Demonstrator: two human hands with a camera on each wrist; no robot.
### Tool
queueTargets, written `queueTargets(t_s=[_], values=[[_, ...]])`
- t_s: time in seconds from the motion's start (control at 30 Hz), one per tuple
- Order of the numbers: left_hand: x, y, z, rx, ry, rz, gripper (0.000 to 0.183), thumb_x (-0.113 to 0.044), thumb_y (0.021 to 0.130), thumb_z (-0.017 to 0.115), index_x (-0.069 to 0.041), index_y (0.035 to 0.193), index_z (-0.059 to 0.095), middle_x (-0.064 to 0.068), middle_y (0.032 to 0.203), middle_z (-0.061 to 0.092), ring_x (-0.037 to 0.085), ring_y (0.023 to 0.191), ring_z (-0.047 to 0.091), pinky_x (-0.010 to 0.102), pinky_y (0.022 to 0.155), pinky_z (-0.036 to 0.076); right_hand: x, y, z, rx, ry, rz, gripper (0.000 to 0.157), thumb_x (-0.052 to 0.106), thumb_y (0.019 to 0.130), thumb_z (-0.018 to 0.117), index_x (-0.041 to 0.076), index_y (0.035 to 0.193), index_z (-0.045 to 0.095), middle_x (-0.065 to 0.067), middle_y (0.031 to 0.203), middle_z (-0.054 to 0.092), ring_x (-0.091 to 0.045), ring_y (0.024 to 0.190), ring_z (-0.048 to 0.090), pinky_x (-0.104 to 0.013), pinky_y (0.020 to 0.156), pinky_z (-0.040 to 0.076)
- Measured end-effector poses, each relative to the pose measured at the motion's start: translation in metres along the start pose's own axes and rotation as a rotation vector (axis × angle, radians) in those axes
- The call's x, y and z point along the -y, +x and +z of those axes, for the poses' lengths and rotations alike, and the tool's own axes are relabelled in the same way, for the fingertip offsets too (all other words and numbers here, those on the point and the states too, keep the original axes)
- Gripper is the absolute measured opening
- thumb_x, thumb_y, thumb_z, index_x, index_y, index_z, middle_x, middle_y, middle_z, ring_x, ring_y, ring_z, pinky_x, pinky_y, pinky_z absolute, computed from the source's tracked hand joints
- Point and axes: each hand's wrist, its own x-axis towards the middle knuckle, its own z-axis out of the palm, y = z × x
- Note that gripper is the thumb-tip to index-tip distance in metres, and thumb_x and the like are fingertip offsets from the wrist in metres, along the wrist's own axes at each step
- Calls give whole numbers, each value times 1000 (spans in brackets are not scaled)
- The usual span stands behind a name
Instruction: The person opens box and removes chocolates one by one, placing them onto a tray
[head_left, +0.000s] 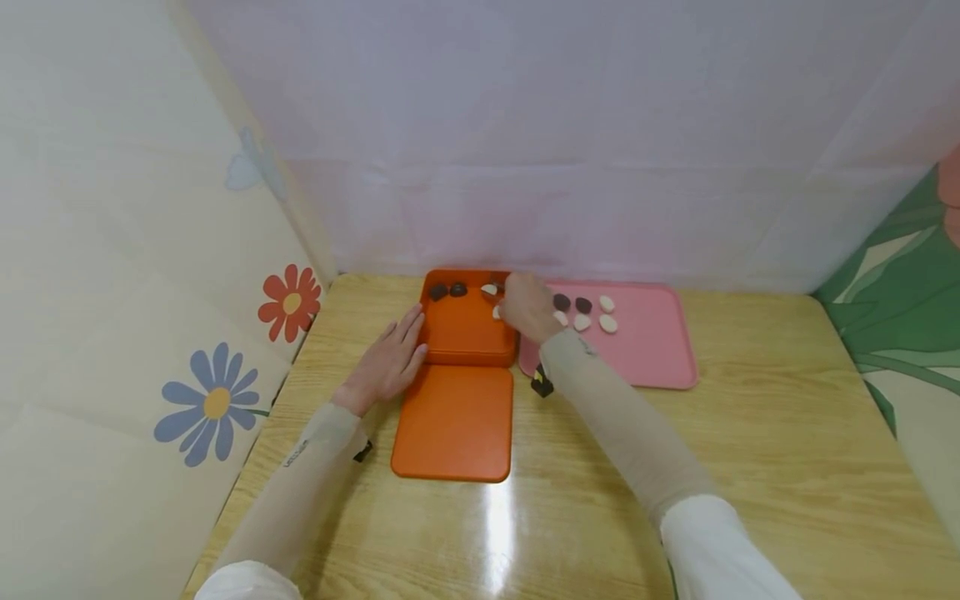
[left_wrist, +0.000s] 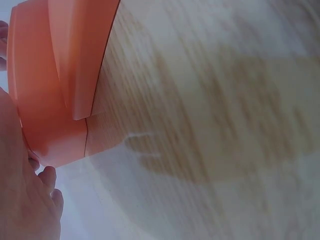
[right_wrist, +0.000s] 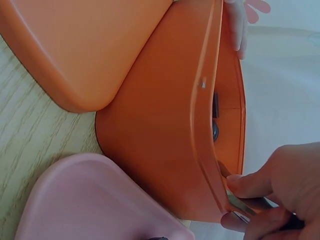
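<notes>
My left hand (head_left: 386,362) rests with extended fingers against the left wall of an open orange box (head_left: 468,357). Dark chocolate-like pieces (head_left: 458,289) sit along the back of the box, with whitish ones (head_left: 489,289) near its right side. Over the right edge of the box, my right hand (head_left: 528,307) grips a shiny metal utensil (right_wrist: 241,204) with a dark handle; its full shape is hidden by the fingers. The right wrist view shows the metal reaching inside the box wall. Whether a piece is held by it, I cannot tell.
The orange lid (head_left: 453,425) lies flat in front of the box. Right of the box is a pink tray (head_left: 652,350) bearing several dark pieces (head_left: 583,305) and white pieces (head_left: 608,323). All stand on a wooden table (head_left: 750,433), with a pale cloth backdrop (head_left: 600,167) behind.
</notes>
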Motion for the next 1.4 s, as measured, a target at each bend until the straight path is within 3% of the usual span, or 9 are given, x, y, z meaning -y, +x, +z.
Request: queueTargets(t_s=[0.7,1.13,1.4], values=[[1,-3,4,32,-5,-20,65,-32,117,35,5,168,20,17,180,10,34,165,21,56,133,18,-2,-9,0,35,36,3,29,23,102,71,10,75,70,-2,68,60,-13,53,49,-26,46,35],[-1,-2,3,4,6,-4,64,-31,117,37,7,167,25,19,179,16,35,163,25,57,132,22,-13,-11,0,19,25,8,27,26,102,69,10,81,74,-3,73,67,-14,57,53,-27,49,39],[0,1,1,-6,12,-4,63,-30,117,37,8,166,25,20,178,16,36,163,26,58,131,23,-16,-18,-7,-1,47,-22,23,27,104,68,10,93,78,-2,80,70,-14,59,55,-27,48,40]])
